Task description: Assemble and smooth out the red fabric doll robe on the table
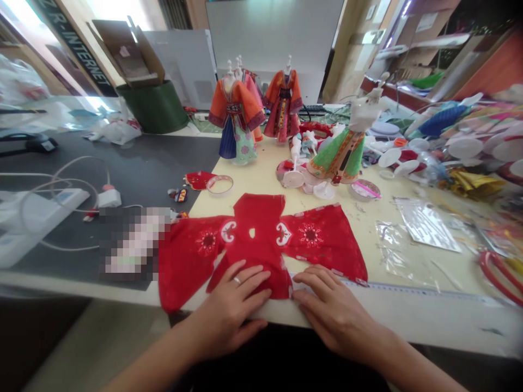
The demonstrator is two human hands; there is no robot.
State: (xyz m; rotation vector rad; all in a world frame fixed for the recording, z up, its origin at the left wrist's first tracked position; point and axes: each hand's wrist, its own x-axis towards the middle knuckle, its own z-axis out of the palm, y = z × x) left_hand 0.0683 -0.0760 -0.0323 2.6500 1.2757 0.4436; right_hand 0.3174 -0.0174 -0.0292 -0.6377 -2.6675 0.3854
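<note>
A small red doll robe [256, 239] lies spread flat on the table, its two wide sleeves out to the sides. White embroidered motifs sit at the shoulders, and a small opening shows at the neck. My left hand [235, 302] rests flat on the lower body panel, fingers spread, with a ring on one finger. My right hand [327, 299] lies beside the panel's right edge, fingers stretched out near the fabric and over a ruler [388, 288]. Neither hand grips anything that I can see. Part of the lower panel is hidden under my left fingers.
Dressed doll stands [235, 120] rise behind the robe, with a green-skirted one [341, 155] to the right. Clear plastic bags [392, 247] and red-handled scissors [496, 272] lie rightward. A power strip [44, 220] with cables is at left. A roll of tape [220, 185] lies behind the robe.
</note>
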